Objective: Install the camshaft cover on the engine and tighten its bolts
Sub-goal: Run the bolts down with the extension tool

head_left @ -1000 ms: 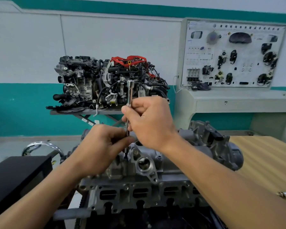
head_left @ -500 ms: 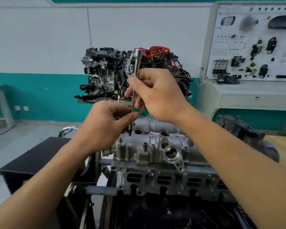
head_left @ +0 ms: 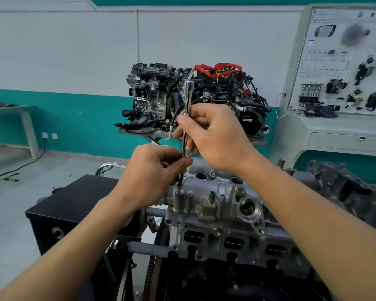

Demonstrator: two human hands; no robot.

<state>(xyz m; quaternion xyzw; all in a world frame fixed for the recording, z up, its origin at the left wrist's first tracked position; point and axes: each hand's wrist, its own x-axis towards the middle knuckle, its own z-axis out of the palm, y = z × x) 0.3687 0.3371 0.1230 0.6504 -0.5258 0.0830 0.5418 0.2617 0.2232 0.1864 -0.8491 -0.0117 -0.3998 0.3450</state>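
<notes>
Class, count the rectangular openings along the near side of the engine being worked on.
3 openings: left, middle, right, in a row along the near side of the engine. The right forearm may hide more.

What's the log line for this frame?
right hand: grips slim chrome driver | left hand: pinches its shaft | tip: on bolt, grey cast-metal camshaft cover
</notes>
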